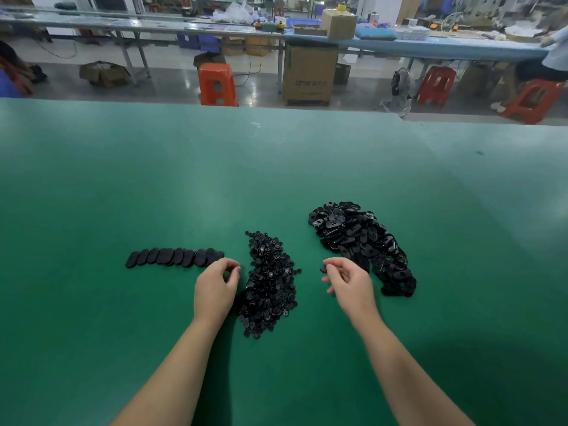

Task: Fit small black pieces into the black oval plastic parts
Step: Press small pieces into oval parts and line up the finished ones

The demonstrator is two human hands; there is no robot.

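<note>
Small black pieces [270,284] sit in a heap mid-desk, between your hands. Oval plastic parts [362,241] are piled just right of that, running back and right. Finished-looking ovals are lined up in an overlapping row [175,257] to the left.

Your right hand [347,281]: thumb and forefinger pinched on one small dark bit [323,268], too small to say which kind; probably a small piece. Your left hand [216,284]: fingers curled in beside the row's right end and the heap's edge. Can't tell if that grip holds anything, fingertips hide it.

Handling, my read: both parts are light, stiff moulded plastic, a bit glossy, so likely slippery. Small pieces will flick away if squeezed hard; pinch by the rim, thumb and forefinger. Take the oval by its long edges so the recess stays clear for the insert. They look unlikely to break, easy to drop or lose in the heap.

Green desk [276,167] beyond is bare mat; an orange stool [216,84] stands on the floor past its far edge.
</note>
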